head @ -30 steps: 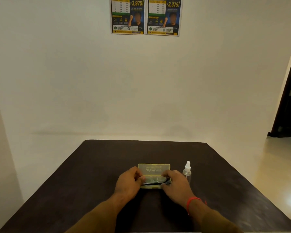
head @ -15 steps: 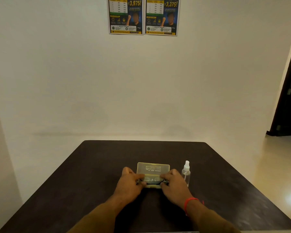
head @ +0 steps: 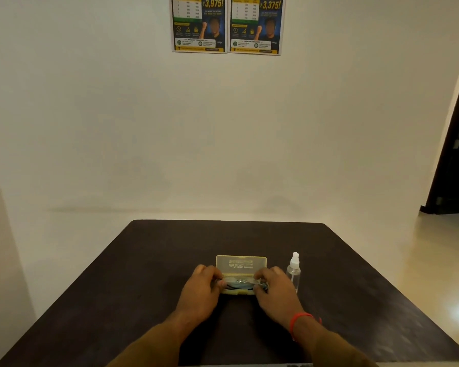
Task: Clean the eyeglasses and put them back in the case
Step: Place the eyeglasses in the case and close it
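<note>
Head view: both forearms reach forward from the bottom edge and converge at mid-table. Left hand (head: 202, 290) is knuckles up with fingers curled, pinching the left end of the eyeglasses (head: 238, 284). Right hand (head: 274, 290) mirrors it, fingers curled round the right end; a red thread (head: 298, 319) circles its wrist. Eyeglasses lie low in the bottom tray of the open yellowish case (head: 241, 264), lid raised behind them, whether fully seated cannot be told. Case sits on the dark table (head: 117, 287). Clear spray bottle (head: 293, 271) stands upright just right of the case, beside the right hand.
</note>
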